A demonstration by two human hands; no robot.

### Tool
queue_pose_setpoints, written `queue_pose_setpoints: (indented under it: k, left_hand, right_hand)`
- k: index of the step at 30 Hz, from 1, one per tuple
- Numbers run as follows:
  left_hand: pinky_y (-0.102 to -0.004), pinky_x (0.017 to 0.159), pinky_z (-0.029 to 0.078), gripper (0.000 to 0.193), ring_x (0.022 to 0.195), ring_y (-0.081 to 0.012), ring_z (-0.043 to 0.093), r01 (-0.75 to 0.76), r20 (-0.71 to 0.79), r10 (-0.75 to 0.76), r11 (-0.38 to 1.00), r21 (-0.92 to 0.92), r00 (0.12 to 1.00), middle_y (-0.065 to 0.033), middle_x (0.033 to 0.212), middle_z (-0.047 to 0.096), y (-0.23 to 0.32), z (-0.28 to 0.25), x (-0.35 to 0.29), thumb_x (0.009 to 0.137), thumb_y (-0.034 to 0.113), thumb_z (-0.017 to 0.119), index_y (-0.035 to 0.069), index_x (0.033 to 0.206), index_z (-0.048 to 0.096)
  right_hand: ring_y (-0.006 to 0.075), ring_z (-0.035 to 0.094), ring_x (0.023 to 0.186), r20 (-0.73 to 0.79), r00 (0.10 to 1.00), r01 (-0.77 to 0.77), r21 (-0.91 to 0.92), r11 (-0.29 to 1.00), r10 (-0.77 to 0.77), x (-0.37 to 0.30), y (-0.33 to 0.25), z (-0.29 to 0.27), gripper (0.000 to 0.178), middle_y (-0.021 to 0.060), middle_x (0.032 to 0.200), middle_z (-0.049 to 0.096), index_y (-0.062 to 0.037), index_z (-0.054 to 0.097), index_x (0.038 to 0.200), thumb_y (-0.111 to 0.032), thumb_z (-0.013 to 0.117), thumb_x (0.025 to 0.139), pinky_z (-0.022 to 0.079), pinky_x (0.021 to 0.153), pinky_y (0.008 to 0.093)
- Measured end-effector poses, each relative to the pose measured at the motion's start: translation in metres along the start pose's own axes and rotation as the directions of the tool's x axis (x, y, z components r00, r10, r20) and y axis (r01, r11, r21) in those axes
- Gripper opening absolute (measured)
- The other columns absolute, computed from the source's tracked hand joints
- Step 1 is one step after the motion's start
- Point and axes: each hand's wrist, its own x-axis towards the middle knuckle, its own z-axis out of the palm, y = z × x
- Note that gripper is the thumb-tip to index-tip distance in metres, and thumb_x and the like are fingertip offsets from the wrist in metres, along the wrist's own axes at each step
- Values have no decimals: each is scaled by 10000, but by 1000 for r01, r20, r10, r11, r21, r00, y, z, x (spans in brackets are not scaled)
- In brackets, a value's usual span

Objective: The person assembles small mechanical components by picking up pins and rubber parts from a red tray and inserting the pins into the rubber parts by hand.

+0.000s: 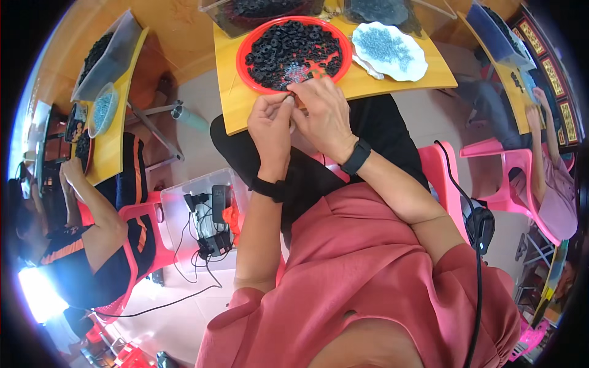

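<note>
Both my hands meet at the near rim of a round red tray [347,46], fingertips pinched together. My left hand [272,119] is closed with thumb and forefinger pressed together. My right hand [322,113] is closed beside it, its fingertips against the left ones. What they pinch is too small and covered to name; a dark bit shows between them. Many small black ring-like parts [288,49] fill the tray, with a patch of small silvery pieces [296,73] near my fingers. Right of the tray lies a white scalloped dish [418,66] holding small grey-blue pieces [383,48].
The yellow table [230,110] ends just under my wrists. Clear bins [392,15] stand at its far side. A bin with black adapters and cables [215,208] sits on the floor to my left. Other people work at tables left [92,202] and right [555,184].
</note>
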Motion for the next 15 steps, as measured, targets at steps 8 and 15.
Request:
queue_pose_setpoints:
  k: [8, 15]
  left_hand:
    - [-210, 670, 488, 96, 753, -94, 619, -11, 28, 12, 1000, -23, 1000, -62, 837, 662, -6, -1, 6, 843, 33, 640, -16, 924, 625]
    - [-221, 617, 492, 105, 676, -84, 618, -87, -30, 90, 993, 75, 996, -55, 746, 662, -10, -4, 8, 829, 74, 634, -13, 884, 653]
  right_hand:
    - [287, 516, 854, -11, 995, 95, -33, 995, -95, 7, -5, -3, 267, 83, 890, 565, -62, 611, 987, -116, 649, 728, 388, 716, 399]
    - [276, 540, 860, 60, 988, 140, 2, 990, -140, 9, -7, -4, 334, 87, 923, 592, -53, 619, 1043, -95, 682, 718, 402, 750, 372]
